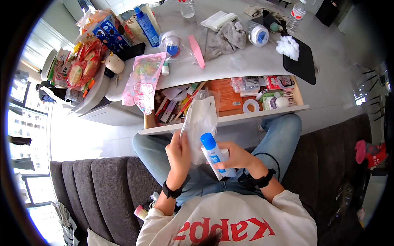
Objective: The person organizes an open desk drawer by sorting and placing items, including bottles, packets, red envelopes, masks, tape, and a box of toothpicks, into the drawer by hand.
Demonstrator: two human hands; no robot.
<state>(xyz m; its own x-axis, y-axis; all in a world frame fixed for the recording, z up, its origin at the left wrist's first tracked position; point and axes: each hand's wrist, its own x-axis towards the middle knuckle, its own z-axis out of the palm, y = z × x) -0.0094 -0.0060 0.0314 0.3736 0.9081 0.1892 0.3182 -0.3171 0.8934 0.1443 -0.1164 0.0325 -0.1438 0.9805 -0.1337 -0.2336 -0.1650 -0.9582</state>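
My left hand (179,152) is closed on the edge of a clear plastic pouch (201,112), which stands up in front of the open drawer (262,118). In my right hand (239,158) is a white-and-blue glue stick (213,151) with a blue cap, tilted toward the pouch. White items show behind the glue stick in the same hand; their kind I cannot make out. Pens and other stationery lie in the drawer's left part. An orange packet (225,96), a roll of white tape (250,106) and cotton swabs (288,98) fill its middle and right.
On the table above the drawer lie a pink pouch (144,80), a blue spray bottle (147,28), a pink strip (196,51), a grey cloth (227,39), white fluff (288,47) and a black tablet-like slab (301,65). Snack packets crowd the left side. A dark sofa (104,180) lies behind me.
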